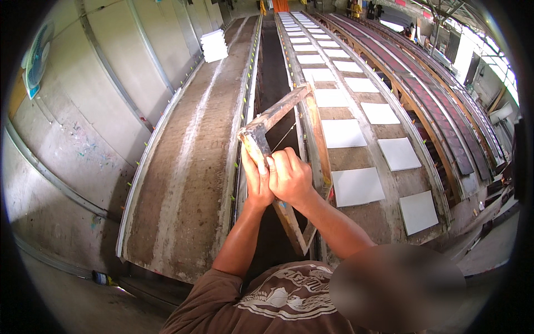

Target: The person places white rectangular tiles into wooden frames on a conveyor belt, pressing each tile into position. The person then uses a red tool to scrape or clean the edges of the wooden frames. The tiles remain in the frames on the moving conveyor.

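1. The right hand (290, 177) is closed in a fist around one bar of a worn, square wooden frame (311, 139) with grey, caked corners; the left hand (254, 177) clasps the same bar just beside it, fingers pressed against the right hand's knuckles.
2. The frame is tilted up in front of the person, its grey corner rising just above both hands and its far bars reaching up and down to the right; it hangs over the dark gap (275, 61) between two long tables.
3. To the left runs a long, brown, dust-streaked table (189, 156) with pale metal edging; a stack of white square sheets (214, 45) sits near its far end.
4. To the right, a second long table (334, 114) carries rows of flat white squares (343, 133), set apart from one another and running into the distance.
5. On the grey wall at far left hangs a pale blue fan (34, 58); no labels or signs can be made out.
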The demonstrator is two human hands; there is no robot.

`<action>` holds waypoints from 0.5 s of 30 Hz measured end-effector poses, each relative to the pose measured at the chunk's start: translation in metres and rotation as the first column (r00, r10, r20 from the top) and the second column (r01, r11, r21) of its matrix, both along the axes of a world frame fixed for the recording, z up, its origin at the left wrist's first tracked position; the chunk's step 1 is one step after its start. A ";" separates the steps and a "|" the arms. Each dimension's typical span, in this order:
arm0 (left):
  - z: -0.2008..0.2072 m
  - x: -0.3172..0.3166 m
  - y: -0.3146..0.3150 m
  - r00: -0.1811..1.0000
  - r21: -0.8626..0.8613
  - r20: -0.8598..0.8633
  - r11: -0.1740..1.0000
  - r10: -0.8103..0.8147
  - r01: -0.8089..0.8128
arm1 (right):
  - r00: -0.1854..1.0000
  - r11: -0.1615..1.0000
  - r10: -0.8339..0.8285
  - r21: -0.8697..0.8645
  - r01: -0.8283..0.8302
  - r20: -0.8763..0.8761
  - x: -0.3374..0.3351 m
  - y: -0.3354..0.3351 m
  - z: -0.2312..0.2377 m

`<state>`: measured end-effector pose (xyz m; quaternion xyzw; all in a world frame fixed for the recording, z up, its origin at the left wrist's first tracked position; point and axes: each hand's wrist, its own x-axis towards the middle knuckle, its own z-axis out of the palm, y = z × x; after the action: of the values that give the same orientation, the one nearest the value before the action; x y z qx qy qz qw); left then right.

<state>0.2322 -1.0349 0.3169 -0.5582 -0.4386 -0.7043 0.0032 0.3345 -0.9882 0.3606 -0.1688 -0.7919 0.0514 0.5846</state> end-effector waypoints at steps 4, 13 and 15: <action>0.001 0.001 -0.004 1.000 0.011 0.026 1.000 -0.010 0.010 | 0.998 0.980 0.003 -0.200 0.011 0.068 0.003 -0.019 0.006; -0.013 -0.004 -0.012 0.996 -0.028 0.080 0.999 -0.025 0.027 | 0.996 0.912 0.053 -0.409 -0.018 0.074 0.006 -0.035 0.008; -0.011 -0.002 -0.014 0.998 0.009 0.053 0.999 -0.038 0.037 | 0.992 0.917 0.098 -0.394 -0.061 0.075 0.013 -0.031 0.008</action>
<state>0.2298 -1.0492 0.3057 -0.5475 -0.4253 -0.7204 -0.0194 0.3476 -1.0188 0.3682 -0.2519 -0.7983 0.2241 0.4989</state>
